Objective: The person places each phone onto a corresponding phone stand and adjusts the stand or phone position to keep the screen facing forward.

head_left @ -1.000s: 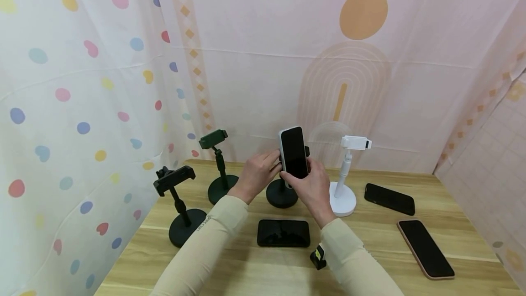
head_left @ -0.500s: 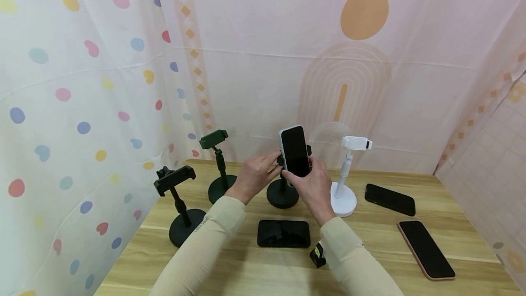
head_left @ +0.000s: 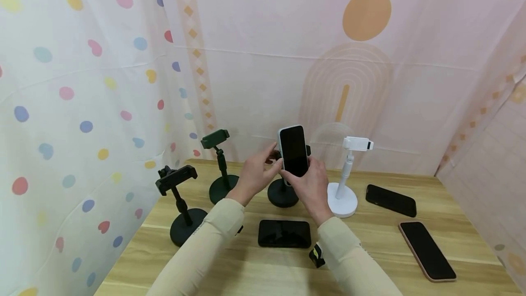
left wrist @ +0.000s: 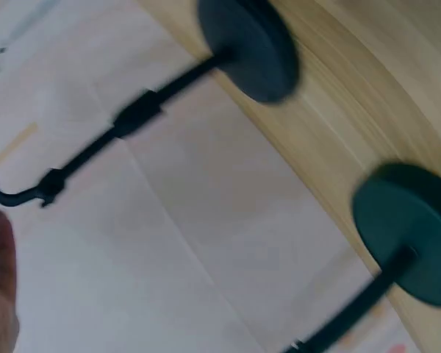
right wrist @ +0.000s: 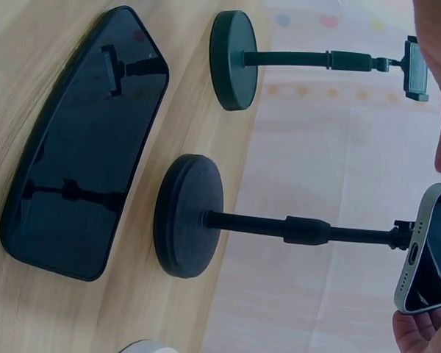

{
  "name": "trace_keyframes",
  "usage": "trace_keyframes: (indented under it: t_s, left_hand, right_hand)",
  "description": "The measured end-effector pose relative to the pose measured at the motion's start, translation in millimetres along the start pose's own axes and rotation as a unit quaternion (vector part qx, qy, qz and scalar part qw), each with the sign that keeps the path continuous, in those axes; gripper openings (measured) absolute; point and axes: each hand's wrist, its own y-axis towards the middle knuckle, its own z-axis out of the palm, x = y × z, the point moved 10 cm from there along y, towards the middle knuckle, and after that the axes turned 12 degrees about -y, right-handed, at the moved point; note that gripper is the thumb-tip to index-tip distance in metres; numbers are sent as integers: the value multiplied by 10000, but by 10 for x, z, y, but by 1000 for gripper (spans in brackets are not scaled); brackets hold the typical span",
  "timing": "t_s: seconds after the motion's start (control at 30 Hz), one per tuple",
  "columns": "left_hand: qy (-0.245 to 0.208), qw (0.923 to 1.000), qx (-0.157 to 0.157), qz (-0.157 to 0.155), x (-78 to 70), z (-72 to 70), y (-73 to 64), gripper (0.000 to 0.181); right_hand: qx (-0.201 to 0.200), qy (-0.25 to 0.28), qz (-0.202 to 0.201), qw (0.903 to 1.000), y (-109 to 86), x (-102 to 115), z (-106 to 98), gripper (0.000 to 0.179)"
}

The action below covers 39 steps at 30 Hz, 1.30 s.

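A light-framed smartphone [head_left: 293,150] stands upright with its dark screen facing me, in front of the clamp of a black phone stand [head_left: 282,194]. My right hand [head_left: 311,187] grips its lower part, thumb across the front. My left hand [head_left: 255,171] is at the phone's left side, with thumb and fingers spread apart near the dark end of the clamp. Whether those fingertips press the clamp is hard to see. The right wrist view shows the phone's bottom edge [right wrist: 413,254] beside the stand's pole [right wrist: 306,230]. Most of the clamp is hidden behind the phone.
Another black stand [head_left: 186,227] and a green stand [head_left: 222,188] are on the left, a white stand [head_left: 342,200] on the right. A black phone [head_left: 284,234] lies in front; another black phone [head_left: 390,200] and a pink-edged phone [head_left: 427,251] lie right. Patterned curtains surround the table.
My left thumb has moved apart from the fingers, and the left hand has turned a little. My right hand still holds the phone in nearly the same place.
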Motion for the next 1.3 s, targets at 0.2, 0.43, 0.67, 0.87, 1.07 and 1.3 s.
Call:
trace_keyframes:
  t_s: [0.2, 0.43, 0.67, 0.87, 1.07, 1.3]
  left_hand:
    - [-944, 9817, -76, -1653, 159, 64, 59, 50]
    - [-985, 9805, -123, -1694, 151, 46, 92, 26]
    - [-1112, 9784, -90, -1742, 210, 26, 104, 26]
    - [-1211, 9779, 15, -1707, 311, 0, 140, 26]
    - [-1371, 9751, 169, -1736, 401, -7, 167, 26]
    - [-1512, 9735, 223, -1704, 441, 3, 197, 31]
  right_hand:
    - [210, 26, 48, 9998, -1, -9, 7, 81]
    - [232, 471, 15, 9986, 60, -45, -59, 64]
    - [601, 684, -356, 9952, 242, 21, -64, 51]
    - [708, 735, -404, 9940, 353, 64, -17, 41]
    - [716, 834, -203, 9937, 382, 74, 19, 38]
    - [836, 733, -167, 9937, 418, 92, 75, 41]
